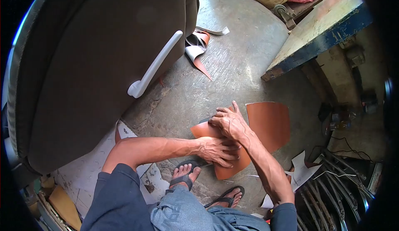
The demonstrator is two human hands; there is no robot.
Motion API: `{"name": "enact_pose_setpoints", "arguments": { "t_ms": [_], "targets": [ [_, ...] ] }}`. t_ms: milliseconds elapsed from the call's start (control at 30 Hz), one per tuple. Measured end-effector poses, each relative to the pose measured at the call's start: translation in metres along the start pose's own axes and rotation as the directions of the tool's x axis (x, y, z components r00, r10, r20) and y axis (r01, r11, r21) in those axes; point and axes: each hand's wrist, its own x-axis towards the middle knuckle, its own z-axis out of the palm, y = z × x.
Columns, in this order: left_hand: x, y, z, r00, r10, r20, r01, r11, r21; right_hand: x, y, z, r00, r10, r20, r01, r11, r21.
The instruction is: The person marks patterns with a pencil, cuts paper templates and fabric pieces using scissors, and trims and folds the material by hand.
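A piece of orange-brown sheet material, like leatherette (232,167), lies on the concrete floor in front of my feet. My left hand (216,148) rests on it, palm down with fingers spread. Just beyond, my right hand (227,122) is closed at the sheet's far edge, its fingers bent around the material. The sheet's far left corner is slightly raised, with something dark partly visible behind it. A second orange-brown piece (269,125) lies flat to the right.
A large dark upholstered seat (104,65) with a light grey lever (156,65) stands at left. Curled orange-brown scraps (197,50) lie beyond it. A worn wooden bench (316,31) is at upper right, metal rods (328,197) at lower right, and white sheeting (87,177) at lower left.
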Motion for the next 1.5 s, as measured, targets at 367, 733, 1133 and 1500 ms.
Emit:
{"name": "enact_pose_setpoints", "arguments": {
  "t_ms": [367,733,1133,1500],
  "targets": [
    [-0.001,0.000,0.021,0.999,0.034,-0.035,-0.034,0.999,-0.011,-0.036,-0.024,0.022,0.970,0.060,-0.234,-0.070,0.997,-0.036],
    [0.009,0.003,-0.004,0.992,0.022,0.120,-0.048,0.973,0.225,-0.192,-0.099,0.088,0.719,0.528,-0.453,-0.408,0.847,0.340],
    [0.017,0.010,-0.004,0.968,-0.055,0.246,-0.009,0.968,0.250,-0.433,-0.085,0.209,-0.553,0.832,-0.050,-0.783,-0.498,0.373],
    [0.023,0.009,-0.004,0.966,-0.031,0.257,-0.039,0.964,0.263,-0.538,-0.033,0.121,-0.497,0.548,-0.673,-0.864,-0.245,0.440]
  ]
}}
